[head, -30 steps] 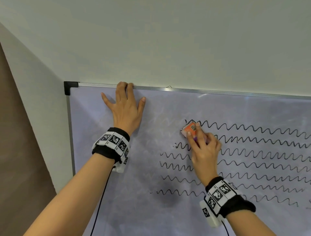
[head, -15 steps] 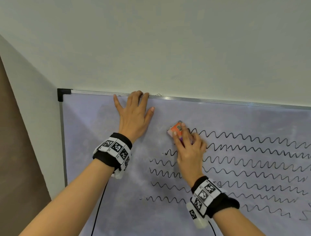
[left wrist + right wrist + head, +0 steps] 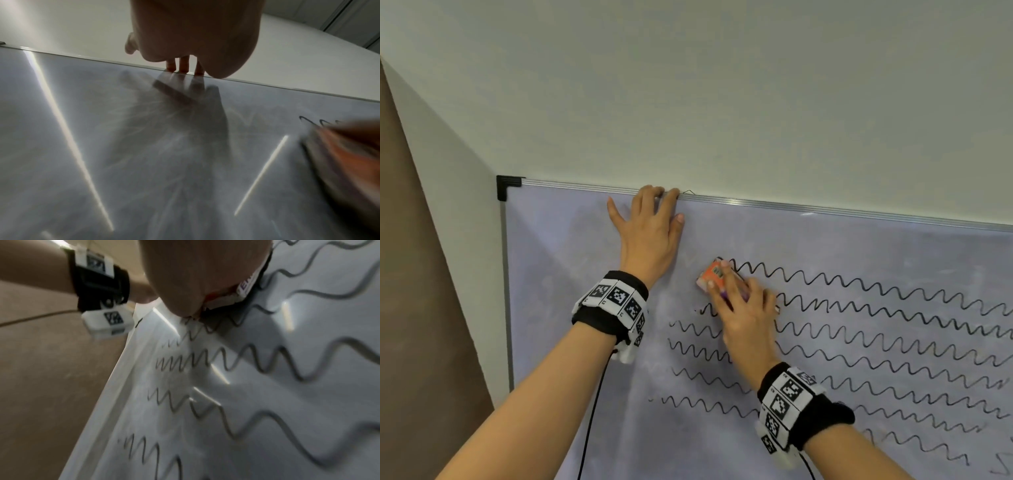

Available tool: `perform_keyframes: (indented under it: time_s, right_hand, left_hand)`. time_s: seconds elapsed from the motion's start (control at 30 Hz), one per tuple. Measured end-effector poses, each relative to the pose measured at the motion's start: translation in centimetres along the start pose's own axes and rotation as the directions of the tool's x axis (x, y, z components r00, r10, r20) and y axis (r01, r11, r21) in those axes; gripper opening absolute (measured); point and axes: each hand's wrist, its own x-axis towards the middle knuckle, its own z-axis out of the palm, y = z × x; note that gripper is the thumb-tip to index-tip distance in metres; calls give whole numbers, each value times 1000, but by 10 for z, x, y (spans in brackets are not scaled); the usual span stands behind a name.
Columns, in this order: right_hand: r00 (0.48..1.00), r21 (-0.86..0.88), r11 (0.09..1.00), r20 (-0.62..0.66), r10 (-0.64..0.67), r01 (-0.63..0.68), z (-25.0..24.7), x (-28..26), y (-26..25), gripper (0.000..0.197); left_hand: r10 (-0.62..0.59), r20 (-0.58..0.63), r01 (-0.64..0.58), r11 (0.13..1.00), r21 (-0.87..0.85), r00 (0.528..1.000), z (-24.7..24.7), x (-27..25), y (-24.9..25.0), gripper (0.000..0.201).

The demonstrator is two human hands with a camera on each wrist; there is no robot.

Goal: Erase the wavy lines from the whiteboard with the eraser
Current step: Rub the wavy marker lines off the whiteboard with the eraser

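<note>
A whiteboard [image 3: 558, 274] hangs on the wall, with several rows of black wavy lines [image 3: 859, 329] across its middle and right. My right hand [image 3: 736, 305] grips an orange eraser [image 3: 710, 278] and presses it on the board at the left end of the top wavy row. The same eraser [image 3: 244, 288] shows under my palm in the right wrist view, above wavy lines [image 3: 257, 363]. My left hand [image 3: 650, 226] lies flat on the board, fingers spread, fingertips at the top frame [image 3: 825, 208]. In the left wrist view those fingertips [image 3: 183, 65] touch the frame edge.
A pale wall [image 3: 722, 85] rises above the board. A black corner cap [image 3: 505, 186] marks the board's top left corner, with a brown surface [image 3: 421, 325] to its left. Faint smudges cover the board [image 3: 82, 129] left of the lines.
My right hand with the eraser has slid a little left along the top row's left end. My left hand has shifted right along the top frame and stays flat.
</note>
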Motion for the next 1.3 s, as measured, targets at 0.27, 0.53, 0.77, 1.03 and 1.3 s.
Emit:
perform_keyframes:
  time_s: [0.27,0.53,0.77,1.03,1.3]
  right_hand:
    - [998,34,998,-22,57,-56,-11,7,28,77]
    - [993,22,998,101,-56,54,-6,-35,22,87]
    - [995,57,994,23,93,-94,-16,3,36,76]
    - [989,37,996,126,-81,77,-8,-41,28,95]
    - [989,93,988,-67,130,-124,-16,-1,50,74]
  left_hand:
    - [-46,-4,46,999,7,999,0,-1,6,37]
    - [-82,5,82,996,28,997,0,-3,11,36]
    - [-85,5,85,995,43,996,1,-2,11,38]
    - [-76,20,75,996,51,997,0,-2,11,38]
    - [-77,16,76,996,53,997,1,-3,12,38]
